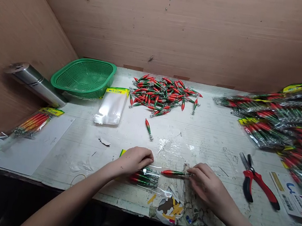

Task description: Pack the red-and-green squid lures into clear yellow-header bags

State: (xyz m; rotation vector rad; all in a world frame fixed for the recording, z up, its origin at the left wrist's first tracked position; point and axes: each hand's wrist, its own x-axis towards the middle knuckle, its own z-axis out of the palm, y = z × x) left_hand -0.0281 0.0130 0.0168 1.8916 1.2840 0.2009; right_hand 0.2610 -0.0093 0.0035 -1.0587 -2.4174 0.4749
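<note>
My left hand (136, 160) rests on a clear plastic bag (149, 187), thumb and fingers pinched at its upper edge. Inside the bag several red-and-green fishing lures (141, 179) lie side by side, hooks to the right. The bag's yellow-green header (122, 153) shows partly behind the hand. With its fingertips my right hand (205, 180) grips another fishing lure (174, 173) by the hook end. That lure's red tip points left, at the bag's right opening. Farther back, a single loose lure (149, 129) lies on the table.
A pile of lures (164, 95) lies at the back. Left of it are a stack of plastic bags (111, 107), a green basket (84, 75) and a steel flask (37, 84). Filled lure packs (271, 133) heap at the right, near red-handled pliers (259, 184) and a white box (293, 198).
</note>
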